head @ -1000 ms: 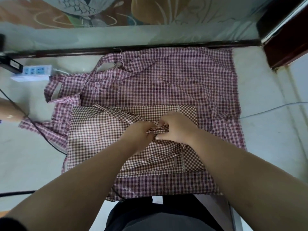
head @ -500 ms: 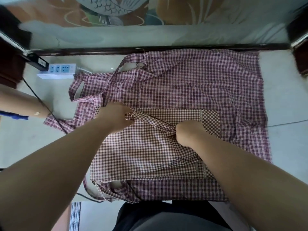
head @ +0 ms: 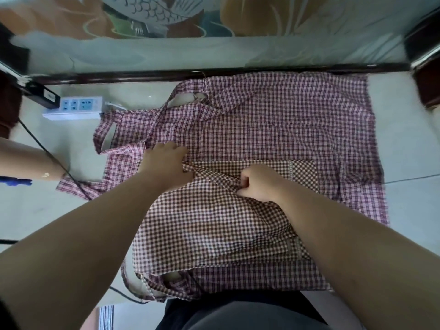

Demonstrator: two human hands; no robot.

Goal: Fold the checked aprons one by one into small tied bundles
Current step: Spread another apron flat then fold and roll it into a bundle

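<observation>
Head view, nearest first: dark clothing (head: 238, 315) at the bottom edge, then the brown-checked apron (head: 202, 229) on the pale floor (head: 404, 163), lying on top of the red-checked apron (head: 285, 125). The right hand (head: 259, 182) has its fingers curled tight, pinching a gather of brown cloth. The left hand (head: 166, 163) lies at that apron's far left corner, fingers nearly straight and pressing down. A raised fold runs left to right between the two hands.

A second ago the hands met at the middle; now they are well apart, and the left has moved leftward.

The red apron spreads beyond, long axis left to right, strap loops pointing left. Farther left are another person's forearm (head: 28, 163), a black cable (head: 47, 152) and a power strip (head: 73, 107).
</observation>
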